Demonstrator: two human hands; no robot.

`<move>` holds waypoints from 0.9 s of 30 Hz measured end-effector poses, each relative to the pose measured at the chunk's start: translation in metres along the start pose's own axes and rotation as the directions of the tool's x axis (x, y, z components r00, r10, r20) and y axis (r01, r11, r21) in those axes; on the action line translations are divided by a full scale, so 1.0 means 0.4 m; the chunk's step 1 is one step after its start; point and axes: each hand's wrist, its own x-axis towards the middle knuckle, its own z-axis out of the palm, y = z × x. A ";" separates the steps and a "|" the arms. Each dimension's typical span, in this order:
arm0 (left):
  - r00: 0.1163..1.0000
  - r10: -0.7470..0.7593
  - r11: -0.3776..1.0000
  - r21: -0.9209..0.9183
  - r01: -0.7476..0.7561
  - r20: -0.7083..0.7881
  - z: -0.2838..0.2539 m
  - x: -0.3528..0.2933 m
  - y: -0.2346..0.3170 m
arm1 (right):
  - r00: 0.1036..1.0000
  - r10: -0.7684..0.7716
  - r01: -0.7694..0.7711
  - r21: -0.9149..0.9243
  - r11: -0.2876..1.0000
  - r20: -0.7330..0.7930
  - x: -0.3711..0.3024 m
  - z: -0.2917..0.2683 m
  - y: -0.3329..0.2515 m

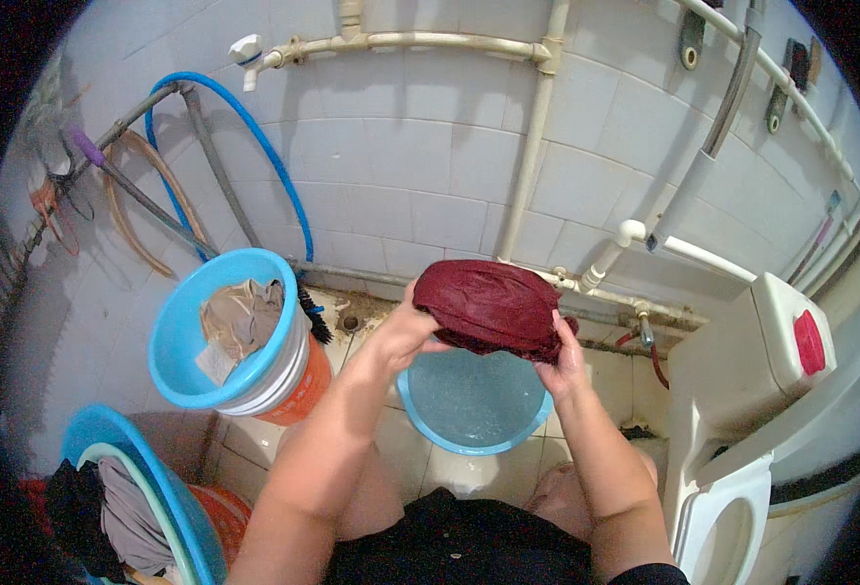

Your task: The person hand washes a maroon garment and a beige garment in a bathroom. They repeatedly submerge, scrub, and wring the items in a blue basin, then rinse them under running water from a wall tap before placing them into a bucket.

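Observation:
Between my two hands hangs a dark red cloth [488, 304], bunched and wet-looking, raised above a blue basin [474, 405] on the floor. My left hand [412, 333] grips its left end, the fingers partly hidden by the fabric. At the right end, my right hand [563, 356] holds it with the thumb along the near side. Cloudy water fills the basin, which stands between my knees and lies below the cloth without touching it.
Left of me, a light blue basin [162, 336] with beige clothes [245, 317] rests on a bucket [305, 390]. Nearer stands another tub [108, 426] of dark and grey clothes. A white toilet [732, 341] is at right. Pipes [537, 146] and a blue hose [274, 146] run along the tiled wall.

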 end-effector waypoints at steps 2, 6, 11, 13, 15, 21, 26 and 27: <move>0.993 -0.113 0.990 0.087 0.110 0.034 -0.014 -0.035 -0.003 | 0.996 -0.082 0.080 -0.090 0.993 -0.023 -0.013 0.014 -0.039; 0.902 -0.142 0.929 -0.261 0.264 0.407 -0.069 -0.026 -0.026 | 0.940 -0.304 0.331 -0.206 0.921 0.155 -0.042 0.069 -0.085; 0.894 -0.017 0.838 -0.481 0.257 0.447 -0.034 0.016 -0.036 | 0.908 -0.227 0.340 -0.302 0.891 0.352 -0.099 0.140 -0.077; 0.926 0.017 0.857 -0.482 0.180 0.377 -0.002 0.026 -0.039 | 0.875 -0.049 0.282 -0.424 0.861 0.482 -0.095 0.127 -0.063; 0.940 0.015 0.841 -0.513 0.173 0.342 0.024 0.027 -0.042 | 0.866 0.121 0.226 -0.595 0.771 0.485 -0.112 0.130 -0.050; 0.972 0.083 0.984 -0.173 -0.045 0.220 0.081 0.049 -0.062 | 0.842 0.183 0.349 -0.772 0.531 0.507 -0.121 0.137 -0.041; 0.967 0.225 0.925 -0.286 -0.250 -0.119 0.115 0.064 -0.038 | 0.743 -0.397 0.667 -0.640 0.381 0.538 -0.087 0.111 0.003; 0.952 0.263 0.897 -0.322 -0.302 -0.158 0.124 0.061 -0.035 | 0.770 -0.445 0.622 -0.692 0.365 0.457 -0.078 0.099 0.007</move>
